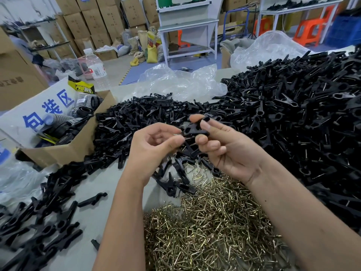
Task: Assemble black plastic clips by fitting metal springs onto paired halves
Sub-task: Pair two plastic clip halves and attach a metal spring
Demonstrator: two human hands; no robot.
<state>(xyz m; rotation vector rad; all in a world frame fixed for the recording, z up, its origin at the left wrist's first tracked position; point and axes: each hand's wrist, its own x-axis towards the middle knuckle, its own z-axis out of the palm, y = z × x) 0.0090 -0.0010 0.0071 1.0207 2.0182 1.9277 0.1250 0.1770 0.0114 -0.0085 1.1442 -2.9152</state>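
My right hand [224, 151] pinches a pair of black clip halves [193, 130] between thumb and fingers, held above the table's middle. My left hand [152, 145] is at the left end of that pair, thumb and forefinger closed against it; whether a spring sits between them is hidden. A heap of brass-coloured metal springs [211, 227] lies on the table below my hands. Loose black clip halves [136, 122] are piled behind and to the left. A large mound of assembled black clips [302, 118] with springs fills the right side.
An open cardboard box [78, 145] with rubber parts and a white sign stands at the left. Crumpled clear plastic bags [175, 83] lie beyond the piles. A water bottle [95, 65], stacked cartons, shelving and orange stools are further back.
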